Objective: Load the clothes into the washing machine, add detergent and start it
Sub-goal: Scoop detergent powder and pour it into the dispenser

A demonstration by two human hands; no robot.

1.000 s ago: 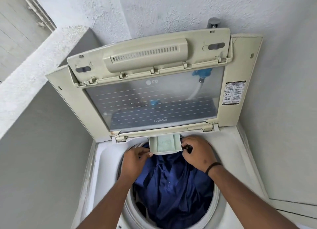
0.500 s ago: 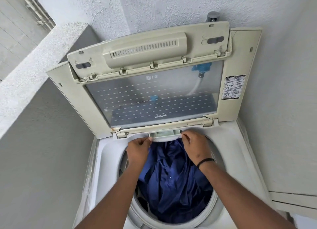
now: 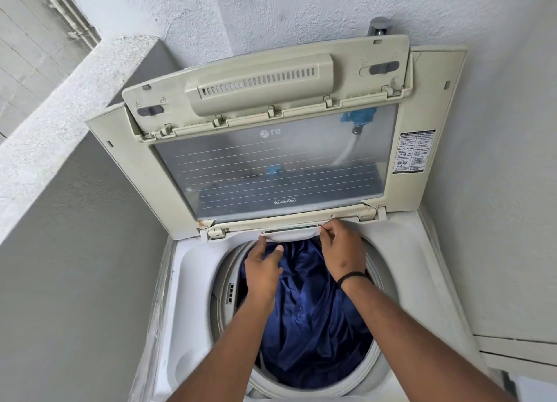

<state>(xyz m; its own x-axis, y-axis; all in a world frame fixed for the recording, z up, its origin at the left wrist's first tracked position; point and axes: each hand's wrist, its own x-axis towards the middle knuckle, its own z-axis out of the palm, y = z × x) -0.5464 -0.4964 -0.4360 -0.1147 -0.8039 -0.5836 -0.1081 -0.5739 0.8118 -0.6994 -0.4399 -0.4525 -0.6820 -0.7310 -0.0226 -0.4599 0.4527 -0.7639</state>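
Detergent drawer (image 3: 288, 235): a second ago it stood pulled well out over the tub; half a second ago only a short part showed; now it is pushed almost flush into the back edge of the washing machine (image 3: 422, 269) top, with just its white front lip visible.
Left hand (image 3: 261, 264): it has moved back with the drawer, from over the blue clothes (image 3: 313, 311) to the drawer's left end, fingertips at the lip.
Right hand (image 3: 342, 252): it has moved back likewise, and its fingers now touch the drawer's right end at the back edge.
Drawer's inside: the greenish compartment seen earlier is now out of sight.
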